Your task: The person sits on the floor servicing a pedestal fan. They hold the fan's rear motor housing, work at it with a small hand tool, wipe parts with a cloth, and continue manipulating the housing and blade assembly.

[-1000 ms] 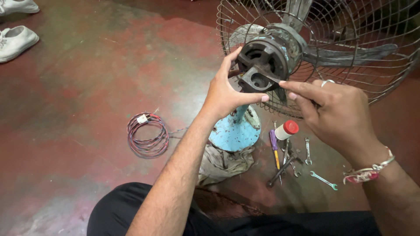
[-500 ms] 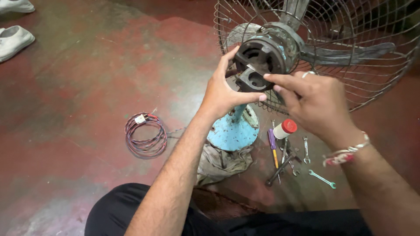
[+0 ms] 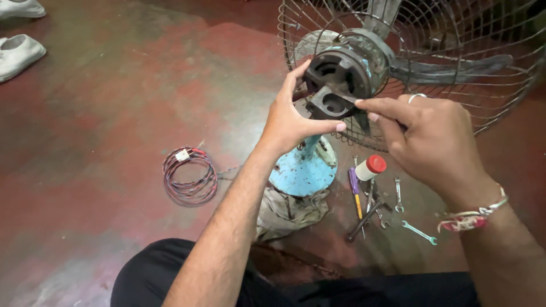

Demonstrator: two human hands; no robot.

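The fan cage (image 3: 455, 68) runs off the top and right edges. The right hand (image 3: 432, 142) hides whatever its fingertips pinch at the motor housing (image 3: 341, 74). Two white shoes (image 3: 17, 54) are cropped far left.

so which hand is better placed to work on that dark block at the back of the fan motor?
Right hand, probably: its fingertips sit at the block, while the left hand grips and steadies it.

1. Our left hand (image 3: 293, 122) reached up from a bare forearm, fingers curled, thumb stretched rightward.
2. Our right hand (image 3: 432, 142) came in from the right, forefinger and thumb pinched together, a ring and a wrist thread showing.
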